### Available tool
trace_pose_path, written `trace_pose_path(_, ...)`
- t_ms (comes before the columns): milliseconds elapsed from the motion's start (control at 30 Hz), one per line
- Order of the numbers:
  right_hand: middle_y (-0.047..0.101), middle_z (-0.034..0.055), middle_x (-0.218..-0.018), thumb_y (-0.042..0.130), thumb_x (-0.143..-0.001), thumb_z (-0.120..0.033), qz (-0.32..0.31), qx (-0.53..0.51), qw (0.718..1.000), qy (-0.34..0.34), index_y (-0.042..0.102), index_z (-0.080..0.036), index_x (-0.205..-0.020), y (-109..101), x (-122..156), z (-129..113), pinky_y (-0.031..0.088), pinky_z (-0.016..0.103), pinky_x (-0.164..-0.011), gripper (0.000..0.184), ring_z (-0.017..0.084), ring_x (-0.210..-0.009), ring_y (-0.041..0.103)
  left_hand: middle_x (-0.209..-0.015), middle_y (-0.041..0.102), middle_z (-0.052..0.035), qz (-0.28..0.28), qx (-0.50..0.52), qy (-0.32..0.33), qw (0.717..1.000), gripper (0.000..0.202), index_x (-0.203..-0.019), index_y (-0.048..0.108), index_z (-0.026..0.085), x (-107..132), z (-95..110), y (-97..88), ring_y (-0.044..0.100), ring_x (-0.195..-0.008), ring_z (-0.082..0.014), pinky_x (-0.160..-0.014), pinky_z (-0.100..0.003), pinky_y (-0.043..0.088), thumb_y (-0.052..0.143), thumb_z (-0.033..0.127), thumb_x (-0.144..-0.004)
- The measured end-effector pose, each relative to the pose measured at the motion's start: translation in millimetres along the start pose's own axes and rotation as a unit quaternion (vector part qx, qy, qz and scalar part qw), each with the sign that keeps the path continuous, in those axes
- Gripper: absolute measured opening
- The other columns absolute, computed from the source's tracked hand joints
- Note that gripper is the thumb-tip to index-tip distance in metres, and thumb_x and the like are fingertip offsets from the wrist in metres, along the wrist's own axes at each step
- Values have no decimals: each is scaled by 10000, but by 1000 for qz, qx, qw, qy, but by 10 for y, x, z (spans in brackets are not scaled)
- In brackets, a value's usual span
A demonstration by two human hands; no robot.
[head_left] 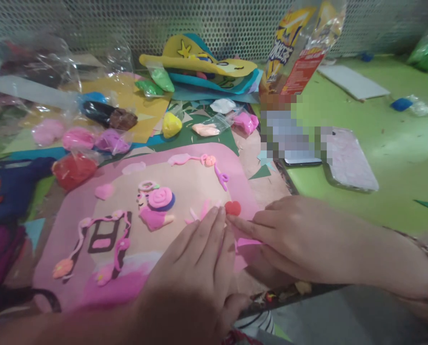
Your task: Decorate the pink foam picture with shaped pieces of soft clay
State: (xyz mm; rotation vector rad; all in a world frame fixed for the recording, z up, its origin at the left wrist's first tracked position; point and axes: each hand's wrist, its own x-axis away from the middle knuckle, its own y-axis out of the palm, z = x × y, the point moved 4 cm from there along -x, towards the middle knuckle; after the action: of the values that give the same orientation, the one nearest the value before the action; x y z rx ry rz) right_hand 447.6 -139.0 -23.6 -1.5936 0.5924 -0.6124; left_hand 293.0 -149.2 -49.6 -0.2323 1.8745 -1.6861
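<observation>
Left hand (pixel 196 268) lay outstretched on the near picture (pixel 196 179)! Right hand (pixel 296 232) touched the red heart (pixel 233 208); grip couldn't be told.

Left hand (pixel 196 263): fingers stretched out side by side over the lower right part of a pink picture sheet (pixel 52 249)
Right hand (pixel 293 235): index fingertip touching or just beside the lower edge of a red heart (pixel 232 208)
Picture sheet: bears a small figure (pixel 153 218), a pink swirl (pixel 160 197), a dark window shape (pixel 106 235) and a pink heart (pixel 104 191)
Clay in bags: red lump (pixel 73 171) at the sheet's upper left edge; yellow lump (pixel 172 125) and magenta lump (pixel 246 123) behind it
Back: yellow-and-blue paper craft (pixel 196 67) beside a tilted bottle (pixel 295 52)
Green table (pixel 404 153), right: grey phone (pixel 300 154) near a pale pink phone (pixel 352 163); white board (pixel 354 81) farther back
</observation>
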Motion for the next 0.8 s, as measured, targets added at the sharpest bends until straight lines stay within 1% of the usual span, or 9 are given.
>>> trace_pose_path(33, 619, 19, -719, 378, -945, -254, 20, -25, 999, 13, 517, -138, -1244, -49, 2, 22, 349, 288, -505, 349, 147, -579, 533, -1324, 515, -214, 4, 4, -1, 1000, 518, -1165, 592, 20, 8, 0, -1, 432, -1280, -302, -1065, -411, 308, 378, 402, -890)
trace_pose_path(100, 635, 50, -813, 327, -955, -212, 96, -84, 990, 55, 559, -139, -1166, -169, 8, 90, 411, 278, -559, 322, 144, -659, 569, -1339, 505, -203, 7, 10, 1, 1000, 503, -1172, 587, 26, 14, -6, 4, 403, -1302, -296, -1067, -412, 306, 403, 395, -884)
trace_pose_path(167, 638, 74, -896, 310, -961, -201, 176, -140, 968, 110, 581, -145, -1074, -256, 21, 178, 450, 273, -634, 299, 147, -755, 588, -1363, 485, -190, 2, 14, 21, 1000, 521, -1194, 572, 35, 4, -13, 19, 386, -1312, -291, -1055, -411, 311, 422, 419, -875)
trace_pose_path(233, 634, 65, -897, 346, -951, -202, 217, -183, 948, 146, 576, -159, -1020, -275, 24, 249, 458, 271, -661, 244, 145, -775, 588, -1394, 450, -186, -12, 18, 45, 999, 560, -1216, 555, 48, -14, -24, 40, 374, -1319, -292, -1029, -411, 324, 422, 467, -869)
trace_pose_path(333, 619, 36, -835, 414, -894, -140, 221, -239, 931, 163, 573, -157, -999, -236, 3, 311, 446, 257, -643, 191, 127, -720, 572, -1404, 433, -195, -42, 22, 55, 997, 593, -1235, 536, 58, -35, -51, 61, 351, -1331, -298, -1011, -421, 319, 403, 510, -875)
trace_pose_path(400, 610, 19, -788, 429, -853, -96, 214, -275, 922, 167, 584, -150, -955, -211, -12, 337, 434, 248, -631, 193, 116, -686, 557, -1404, 425, -210, -47, 22, 62, 997, 590, -1239, 529, 51, -40, -55, 54, 331, -1340, -310, -1018, -436, 306, 395, 503, -884)
trace_pose_path(533, 598, -1, -719, 428, -835, -84, 203, -315, 908, 188, 586, -140, -909, -190, -34, 376, 419, 240, -609, 184, 109, -649, 548, -1413, 407, -222, -58, 27, 64, 996, 619, -1255, 514, 47, -51, -58, 40, 332, -1335, -326, -1013, -458, 315, 374, 522, -883)
trace_pose_path(700, 636, 24, -766, 448, -882, -154, 220, -275, 913, 205, 586, -118, -978, -187, -58, 393, 428, 247, -625, 172, 113, -662, 570, -1423, 401, -206, -79, 43, 58, 994, 627, -1282, 489, 70, -76, -61, 36, 339, -1330, -322, -1003, -460, 331, 387, 538, -877)
trace_pose_path(800, 669, 56, -899, 457, -898, -168, 205, -271, 927, 158, 590, -124, -1011, -151, -107, 367, 457, 245, -684, 180, 128, -790, 609, -1391, 443, -203, -87, 48, 57, 993, 608, -1273, 492, 79, -85, -59, 29, 346, -1324, -327, -987, -459, 344, 384, 533, -883)
